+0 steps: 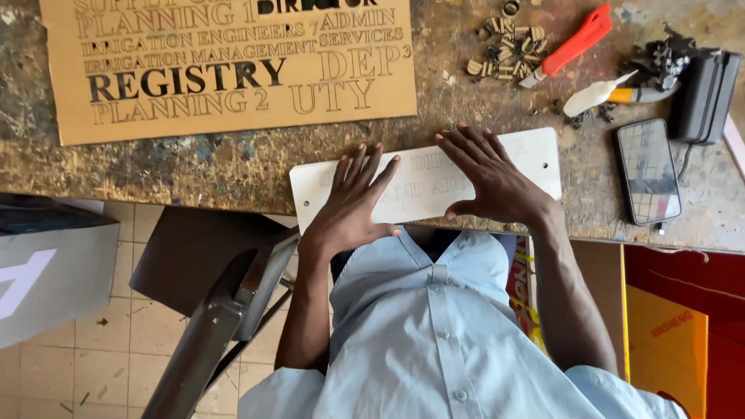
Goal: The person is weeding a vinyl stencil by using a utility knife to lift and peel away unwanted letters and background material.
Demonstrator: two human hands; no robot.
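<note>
- Left hand (353, 203): fingers (358, 164) spread and flat, palm down on the left part of a white plaque (535, 155). Grips nothing; presses only.
- Right hand (493, 180): fingers (458, 151) fanned wide, flat on the plaque's middle, thumb tucked toward the near edge. Nothing held.
- Plaque lies lengthwise at the near edge of a worn workbench (233, 167), faint outlined lettering on its face.
- Beyond it, left: brown cardboard stencil sheet (225, 62) with cut-out letters.
- Beyond it, right: pile of small cut letter pieces (508, 50), orange-handled utility knife (570, 46), white-tipped tool (601, 95).
- Far right: dark phone (649, 171) lying flat, black box (705, 97) behind it.
</note>
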